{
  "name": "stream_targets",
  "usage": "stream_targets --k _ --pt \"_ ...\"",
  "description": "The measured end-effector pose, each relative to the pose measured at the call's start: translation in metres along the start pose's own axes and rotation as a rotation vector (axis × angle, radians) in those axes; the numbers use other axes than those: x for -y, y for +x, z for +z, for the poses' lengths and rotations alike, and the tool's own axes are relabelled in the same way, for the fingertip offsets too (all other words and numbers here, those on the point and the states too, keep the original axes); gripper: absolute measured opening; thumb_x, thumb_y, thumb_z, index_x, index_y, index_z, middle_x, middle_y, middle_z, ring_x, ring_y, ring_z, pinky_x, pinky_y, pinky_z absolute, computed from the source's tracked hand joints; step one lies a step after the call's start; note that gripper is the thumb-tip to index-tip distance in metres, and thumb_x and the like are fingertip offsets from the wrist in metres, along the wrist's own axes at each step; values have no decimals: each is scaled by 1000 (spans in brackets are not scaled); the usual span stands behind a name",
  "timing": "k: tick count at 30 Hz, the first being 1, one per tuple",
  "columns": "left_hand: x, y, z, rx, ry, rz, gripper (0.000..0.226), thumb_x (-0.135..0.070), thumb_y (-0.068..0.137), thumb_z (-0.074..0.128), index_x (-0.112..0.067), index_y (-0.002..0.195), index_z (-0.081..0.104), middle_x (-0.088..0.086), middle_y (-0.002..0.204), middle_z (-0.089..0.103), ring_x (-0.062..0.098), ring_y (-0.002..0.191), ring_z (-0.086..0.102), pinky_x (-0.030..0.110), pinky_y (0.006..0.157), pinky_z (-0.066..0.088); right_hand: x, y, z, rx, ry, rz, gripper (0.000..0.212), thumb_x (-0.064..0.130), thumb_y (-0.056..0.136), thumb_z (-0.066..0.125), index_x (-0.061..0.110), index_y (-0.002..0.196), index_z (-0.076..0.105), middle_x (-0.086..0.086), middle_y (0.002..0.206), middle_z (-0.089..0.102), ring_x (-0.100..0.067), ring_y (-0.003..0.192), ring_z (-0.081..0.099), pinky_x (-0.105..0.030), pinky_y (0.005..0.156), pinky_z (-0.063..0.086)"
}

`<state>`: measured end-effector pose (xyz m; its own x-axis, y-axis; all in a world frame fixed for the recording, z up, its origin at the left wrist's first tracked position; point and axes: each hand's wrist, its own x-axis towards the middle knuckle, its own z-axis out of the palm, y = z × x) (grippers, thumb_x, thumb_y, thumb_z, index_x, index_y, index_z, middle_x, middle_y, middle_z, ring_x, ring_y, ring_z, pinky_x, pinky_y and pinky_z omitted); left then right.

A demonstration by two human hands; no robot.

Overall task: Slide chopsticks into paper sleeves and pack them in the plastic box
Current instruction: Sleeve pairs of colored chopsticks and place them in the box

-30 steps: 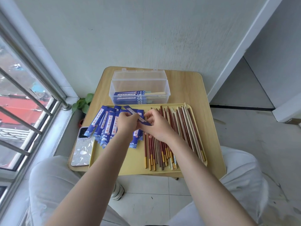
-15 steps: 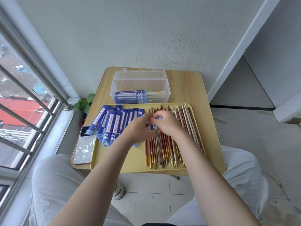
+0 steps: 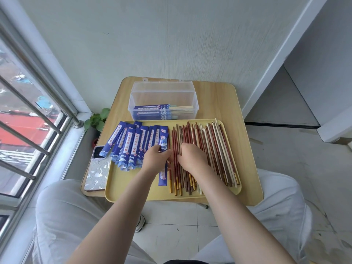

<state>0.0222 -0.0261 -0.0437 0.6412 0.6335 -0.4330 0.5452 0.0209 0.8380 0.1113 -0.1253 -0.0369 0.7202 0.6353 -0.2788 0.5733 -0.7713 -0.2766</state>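
Note:
My left hand (image 3: 155,159) is shut on a blue paper sleeve (image 3: 163,176) that lies lengthwise on the yellow tray (image 3: 133,195), right beside the chopsticks. My right hand (image 3: 192,159) rests palm down on the row of loose chopsticks (image 3: 215,149), fingers curled onto the red ones at the row's left edge; its fingertips are hidden. A fan of several empty blue sleeves (image 3: 129,147) covers the tray's left half. The clear plastic box (image 3: 163,92) stands open behind the tray and holds sleeved chopsticks (image 3: 152,111).
A phone (image 3: 96,172) lies on the wooden table (image 3: 219,100) at the tray's left, partly under the sleeves. A small green plant (image 3: 97,121) sits below the table's left edge. Window bars are at the left, a wall behind, and my knees below.
Both hands held the sleeve above the tray's middle. Now the right hand has let go and dropped onto the red chopsticks, and the left hand has turned the sleeve lengthwise beside them.

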Motion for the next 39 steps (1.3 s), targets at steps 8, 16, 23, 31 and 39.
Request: stream_targets --k 8,16,23,31,39 --pt "1 2 -2 -26 15 29 13 -18 95 65 -10 93 55 17 89 71 35 82 73 51 73 61 21 3 3 45 -89 153 17 17 99 58 12 115 61 -5 105 65 -24 89 63 -31 64 45" --pt "2 4 -4 -10 44 29 17 -19 95 66 -6 101 57 12 87 68 20 72 67 31 63 60 31 2 2 72 -44 215 21 10 100 54 8 120 59 -8 116 64 -25 100 64 -31 69 44" --pt "5 7 -3 2 66 24 20 -22 94 65 -5 103 58 14 93 72 19 76 70 37 72 61 26 5 2 101 208 351 15 17 98 60 9 111 59 -5 95 59 -23 80 59 -31 63 48" --pt "3 5 -6 4 15 29 25 -21 91 67 -2 104 57 19 94 71 24 75 75 55 79 60 5 4 -12 -15 504 203 26 26 93 62 12 72 54 -2 61 50 -19 53 50 -28 50 43" --pt "-6 1 -13 93 -44 16 28 -3 90 68 2 114 55 17 81 74 26 57 71 31 50 55 -8 -3 -52 -103 1051 17 45 10 96 62 28 134 46 -8 83 73 -14 50 53 -23 46 43"
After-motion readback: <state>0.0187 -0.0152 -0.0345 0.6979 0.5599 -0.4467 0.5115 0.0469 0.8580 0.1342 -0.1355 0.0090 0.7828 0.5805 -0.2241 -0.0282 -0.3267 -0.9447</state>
